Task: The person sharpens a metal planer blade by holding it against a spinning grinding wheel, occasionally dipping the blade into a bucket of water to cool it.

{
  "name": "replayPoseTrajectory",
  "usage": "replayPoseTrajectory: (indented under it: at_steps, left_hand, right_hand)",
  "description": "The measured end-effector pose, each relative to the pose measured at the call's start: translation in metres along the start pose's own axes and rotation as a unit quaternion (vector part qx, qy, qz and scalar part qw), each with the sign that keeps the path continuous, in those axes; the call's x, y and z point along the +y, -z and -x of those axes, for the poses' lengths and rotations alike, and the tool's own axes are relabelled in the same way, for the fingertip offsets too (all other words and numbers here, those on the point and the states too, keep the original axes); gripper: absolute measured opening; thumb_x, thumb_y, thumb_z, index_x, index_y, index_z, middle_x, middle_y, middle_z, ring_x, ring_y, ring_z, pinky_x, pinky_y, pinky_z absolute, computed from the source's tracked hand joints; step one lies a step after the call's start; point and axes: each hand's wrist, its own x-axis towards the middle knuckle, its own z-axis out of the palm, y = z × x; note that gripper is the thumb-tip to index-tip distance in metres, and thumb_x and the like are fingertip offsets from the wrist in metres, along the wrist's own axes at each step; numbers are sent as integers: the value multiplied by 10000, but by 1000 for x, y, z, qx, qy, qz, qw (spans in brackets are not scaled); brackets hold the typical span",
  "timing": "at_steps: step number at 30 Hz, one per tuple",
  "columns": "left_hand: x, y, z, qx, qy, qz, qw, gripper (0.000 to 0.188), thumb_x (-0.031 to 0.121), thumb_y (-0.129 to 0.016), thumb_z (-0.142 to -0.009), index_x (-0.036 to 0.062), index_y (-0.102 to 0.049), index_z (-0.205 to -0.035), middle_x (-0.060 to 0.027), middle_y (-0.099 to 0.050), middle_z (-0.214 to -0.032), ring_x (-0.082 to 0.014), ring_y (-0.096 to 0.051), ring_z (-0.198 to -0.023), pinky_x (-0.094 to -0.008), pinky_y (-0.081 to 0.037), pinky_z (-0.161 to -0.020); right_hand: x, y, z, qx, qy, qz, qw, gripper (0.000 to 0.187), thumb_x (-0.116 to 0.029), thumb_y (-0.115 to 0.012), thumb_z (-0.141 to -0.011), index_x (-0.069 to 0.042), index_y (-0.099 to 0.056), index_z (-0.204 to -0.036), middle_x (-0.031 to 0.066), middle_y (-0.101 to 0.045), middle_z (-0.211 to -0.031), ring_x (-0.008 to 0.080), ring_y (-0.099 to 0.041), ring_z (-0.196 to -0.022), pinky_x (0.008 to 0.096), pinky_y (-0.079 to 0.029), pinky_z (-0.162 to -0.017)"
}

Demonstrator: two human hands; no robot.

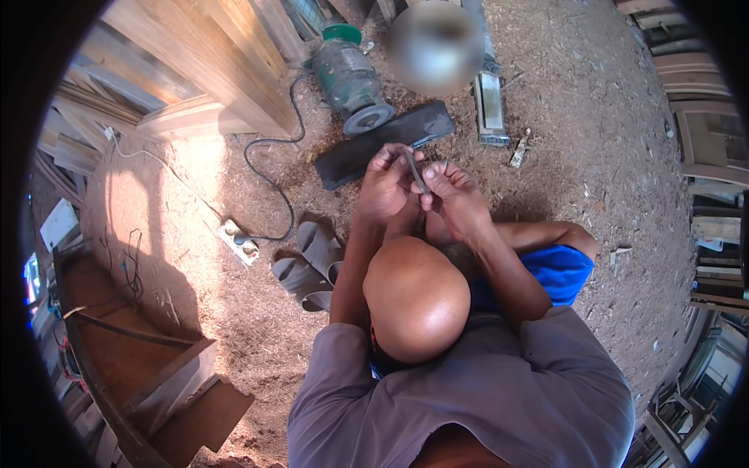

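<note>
Between my two hands is a thin, flat, dark metal strip (417,171), tilted and held up in front of my raised knee; its exact kind cannot be made out. My left hand (384,186) has its fingers closed on the upper end. At the lower end, my right hand (456,196) pinches it between thumb and fingers. Just beyond the hands, a long dark block (355,156) lies aslant on the ground. Behind that block stands a worn green bench grinder (349,78), its grey disc (368,119) facing me.
A black cord (248,168) runs from the grinder to a white power strip (239,243). Grey slippers (300,273) lie left of my knee. A blurred round pale thing (435,48) and a narrow box-like piece (491,109) are ahead. Timber (211,62) leans at far left; a brown wooden frame (117,327) stands lower left.
</note>
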Motion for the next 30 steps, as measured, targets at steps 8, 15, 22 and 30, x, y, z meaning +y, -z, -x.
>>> replayPoseTrajectory:
  at_steps: [8, 15, 22, 30]
  left_hand:
    - [-4, -13, -1, 28, -12, -13, 999, 24, 39, -577, -923, 41, -598, -935, -119, -664, -931, -186, -653, -825, -328, -566, -722]
    - [-4, -9, -2, 11, -9, -9, 1000, 17, 38, -578, -923, 38, -591, -933, -123, -664, -920, -173, -642, -790, -314, -558, -687]
    - [-5, -5, -1, 19, -4, -23, 1000, 17, 48, -587, -922, 36, -590, -934, -112, -661, -906, -153, -625, -757, -298, -547, -657]
    - [-4, -1, -2, 38, -8, -23, 999, 22, 44, -606, -911, 48, -587, -922, -83, -656, -880, -131, -607, -726, -269, -528, -664]
  right_hand:
    - [-13, -22, 11, 11, 113, 84, 990, 147, -32, -640, -889, -26, -576, -1021, 41, -639, -960, 72, -595, -874, 215, -479, -799]
    - [-13, -22, 10, 24, 112, 71, 991, 167, -13, -653, -876, -10, -571, -1021, 42, -639, -942, 72, -598, -869, 214, -474, -797]
    - [-11, -20, 8, 17, 112, 61, 992, 167, 3, -648, -875, -16, -573, -1023, 35, -639, -925, 66, -596, -850, 203, -474, -779]
    - [-6, -18, 0, 68, 163, 113, 978, 114, -120, -614, -927, -37, -600, -1005, 11, -627, -857, 67, -560, -762, 204, -454, -703]
